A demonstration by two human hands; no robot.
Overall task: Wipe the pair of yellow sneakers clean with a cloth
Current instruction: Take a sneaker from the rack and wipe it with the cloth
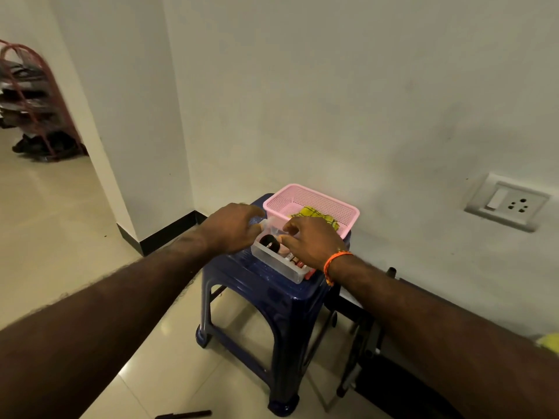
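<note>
While both hands work over the clear plastic container (273, 261) on the blue stool (257, 297), no wiping has begun, as far as the view shows. Yellow sneakers: not clearly in view; a yellow blur at the 4 o'clock edge of the frame cannot be identified. Yellow cloth (317, 214): lies inside the pink basket (305, 195), at 1 o'clock from the container, touched by neither hand.

Left hand (233, 229): at the container's 10 o'clock corner, fingers curled at its rim; whether it grips the rim or a lid cannot be told. Right hand (311, 241): over the container's far side, thumb and forefinger drawn together as if pinching; what is between them is hidden. Orange wristband (334, 266) on that wrist. Container holds small bottles and a dark round item, too blurred to name.

Judgement: task at the preparation stage. Remaining: take the cloth, bring the sneakers to hand, wipe both.
</note>
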